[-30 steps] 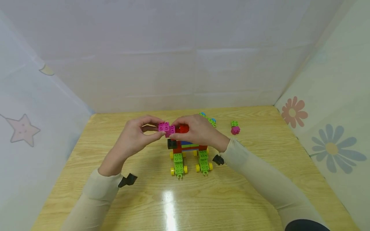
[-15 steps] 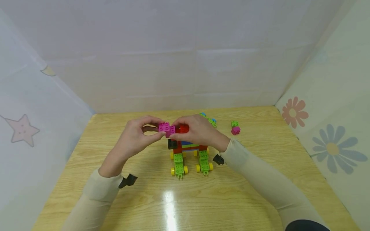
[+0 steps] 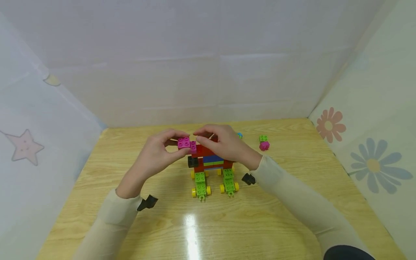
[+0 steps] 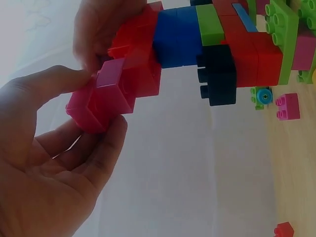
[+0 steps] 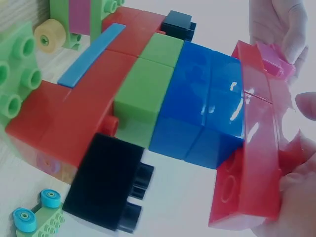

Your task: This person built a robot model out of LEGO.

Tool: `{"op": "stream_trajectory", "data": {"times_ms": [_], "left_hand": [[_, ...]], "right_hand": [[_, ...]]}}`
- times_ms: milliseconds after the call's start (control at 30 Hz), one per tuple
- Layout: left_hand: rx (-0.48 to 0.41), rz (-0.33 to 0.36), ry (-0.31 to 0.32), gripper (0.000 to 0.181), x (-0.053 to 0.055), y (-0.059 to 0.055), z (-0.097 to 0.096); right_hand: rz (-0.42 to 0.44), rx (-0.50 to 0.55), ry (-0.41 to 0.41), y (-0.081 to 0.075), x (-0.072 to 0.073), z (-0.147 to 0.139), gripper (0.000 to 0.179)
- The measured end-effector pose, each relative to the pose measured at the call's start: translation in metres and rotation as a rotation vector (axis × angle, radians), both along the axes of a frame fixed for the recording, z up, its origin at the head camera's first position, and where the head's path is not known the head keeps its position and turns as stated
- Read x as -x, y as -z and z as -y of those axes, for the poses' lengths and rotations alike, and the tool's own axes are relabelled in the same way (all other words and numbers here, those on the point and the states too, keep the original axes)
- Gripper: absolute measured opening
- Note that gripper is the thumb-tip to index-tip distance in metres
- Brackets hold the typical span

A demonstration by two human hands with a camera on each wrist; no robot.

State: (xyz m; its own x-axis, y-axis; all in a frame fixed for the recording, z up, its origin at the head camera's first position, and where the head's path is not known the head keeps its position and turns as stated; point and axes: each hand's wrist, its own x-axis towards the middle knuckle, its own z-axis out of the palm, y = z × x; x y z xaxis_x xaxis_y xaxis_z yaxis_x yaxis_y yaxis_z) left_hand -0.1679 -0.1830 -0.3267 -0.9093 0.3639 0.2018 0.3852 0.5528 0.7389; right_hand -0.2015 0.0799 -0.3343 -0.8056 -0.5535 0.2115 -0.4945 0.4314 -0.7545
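Observation:
My left hand [image 3: 156,157] pinches pink bricks [image 3: 183,142] between thumb and fingers at the left end of the model's red top. In the left wrist view, the pink bricks [image 4: 96,101] sit against the red bricks [image 4: 143,49]. Over the red top, my right hand [image 3: 227,144] has its thumb and index tips apart from the pink bricks; contact with the red bricks behind it is partly hidden. The brick model stands on green wheeled bases [image 3: 200,184]. Blue bricks [image 5: 200,94], a green brick [image 5: 148,84] and a black brick [image 5: 106,180] show in its body.
A small green brick [image 3: 263,138] and a pink brick [image 3: 264,146] lie on the wooden table [image 3: 286,173] at the right. Behind my right hand, a green piece with blue wheels [image 5: 37,217] is visible. A patterned sheet [image 3: 162,86] rises beyond the table.
My right hand has come away from the pink bricks and shifted slightly up and right, uncovering more red. My left hand keeps its pinch, with little movement.

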Motion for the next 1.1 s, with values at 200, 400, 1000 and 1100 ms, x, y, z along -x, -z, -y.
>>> {"op": "stream_trajectory", "data": {"times_ms": [200,400,1000,1100], "left_hand": [[0.121,-0.016,0.046,0.040,0.008,-0.008,-0.009],[0.172,-0.051,0.094,0.036,0.013,-0.013,-0.018],[0.477,-0.112,0.207,0.035,0.020,-0.037,-0.063],[0.496,-0.092,0.210,0.037,0.019,-0.037,-0.066]], "right_hand": [[-0.015,0.024,0.082,0.000,-0.002,-0.013,0.027],[0.061,0.073,0.183,0.010,-0.004,-0.030,0.026],[0.204,0.210,0.234,0.026,-0.012,-0.036,0.027],[0.194,0.208,0.228,0.027,-0.012,-0.037,0.030]]}}
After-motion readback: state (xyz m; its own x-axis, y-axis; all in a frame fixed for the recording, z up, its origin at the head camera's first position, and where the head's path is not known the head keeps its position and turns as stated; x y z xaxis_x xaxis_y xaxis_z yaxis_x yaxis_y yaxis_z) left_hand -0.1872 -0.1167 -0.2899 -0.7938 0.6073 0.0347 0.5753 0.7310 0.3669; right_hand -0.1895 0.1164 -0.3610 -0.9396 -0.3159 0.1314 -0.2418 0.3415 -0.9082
